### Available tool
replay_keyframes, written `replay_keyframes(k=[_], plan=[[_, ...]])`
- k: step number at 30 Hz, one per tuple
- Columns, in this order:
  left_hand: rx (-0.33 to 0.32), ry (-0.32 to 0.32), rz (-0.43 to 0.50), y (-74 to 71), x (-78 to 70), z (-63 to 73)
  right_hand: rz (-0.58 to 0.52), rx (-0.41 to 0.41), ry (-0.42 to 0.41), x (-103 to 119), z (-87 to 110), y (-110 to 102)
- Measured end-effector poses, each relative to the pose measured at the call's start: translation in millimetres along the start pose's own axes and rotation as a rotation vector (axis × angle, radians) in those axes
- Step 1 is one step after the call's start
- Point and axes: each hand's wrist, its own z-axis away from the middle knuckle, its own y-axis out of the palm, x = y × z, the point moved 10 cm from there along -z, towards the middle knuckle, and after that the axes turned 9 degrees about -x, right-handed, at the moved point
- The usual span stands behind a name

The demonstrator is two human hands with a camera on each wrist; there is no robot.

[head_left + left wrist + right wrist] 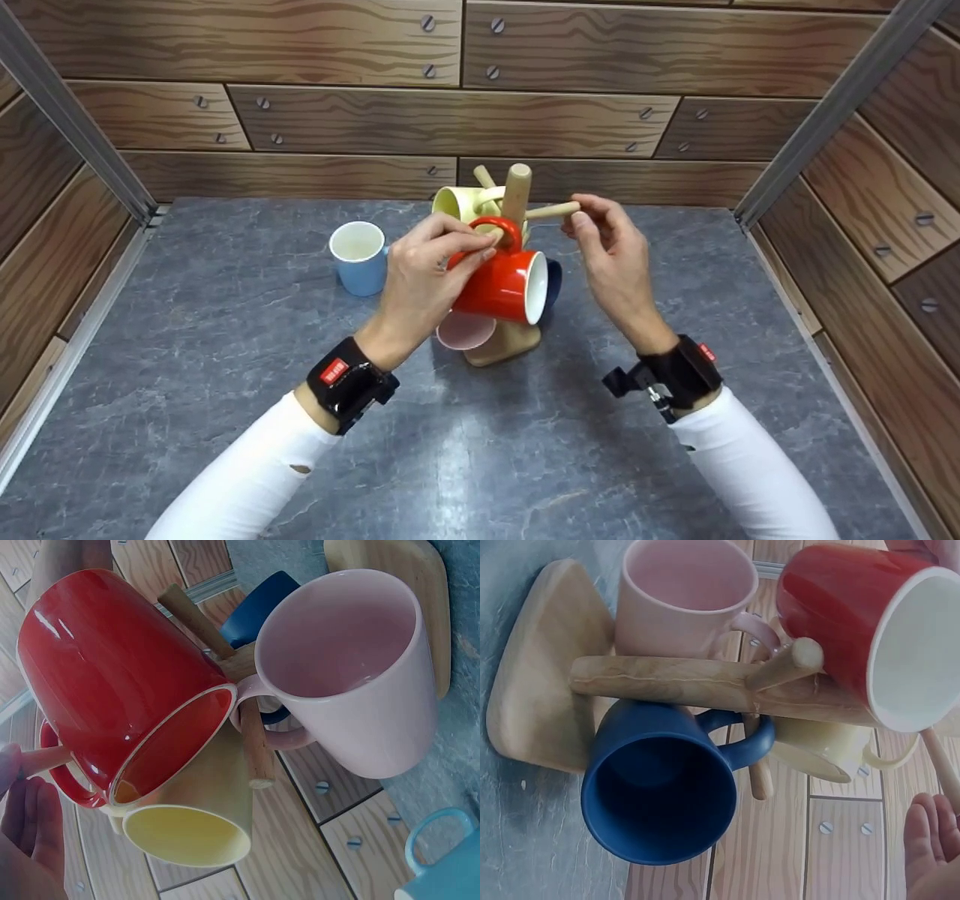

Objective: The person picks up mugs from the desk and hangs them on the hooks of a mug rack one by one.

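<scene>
A wooden mug tree (517, 191) stands mid-table. A red mug (499, 289) hangs by its handle on a front peg (45, 759), whose end my left hand (424, 274) pinches between thumb and fingers. My right hand (619, 251) pinches the tip of another peg (551, 211) on the right, which carries no mug. A yellow mug (454, 202) hangs at the back. Lower down hang a pink mug (382, 720) and a dark blue mug (656, 787), both partly hidden in the head view by the red mug.
A light blue mug (361, 262) stands upright on the grey table (247, 337), left of the tree. The tree's wooden base (510, 343) shows below the mugs. Wood-patterned panels (337, 116) with metal corner posts enclose the back and sides.
</scene>
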Motion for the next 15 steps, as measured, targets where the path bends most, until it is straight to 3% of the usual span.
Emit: replay_keyframes(k=[5, 15], plan=[[-0.016, 0.029, -0.024, -2.6, -2.7, 0.6, -0.054, -0.005, 0.053, -4.5, -6.0, -0.1], [-0.022, 0.051, -0.021, -1.6, -2.9, 0.8, -0.122, -0.014, 0.074, -7.0, -10.5, 1.2]])
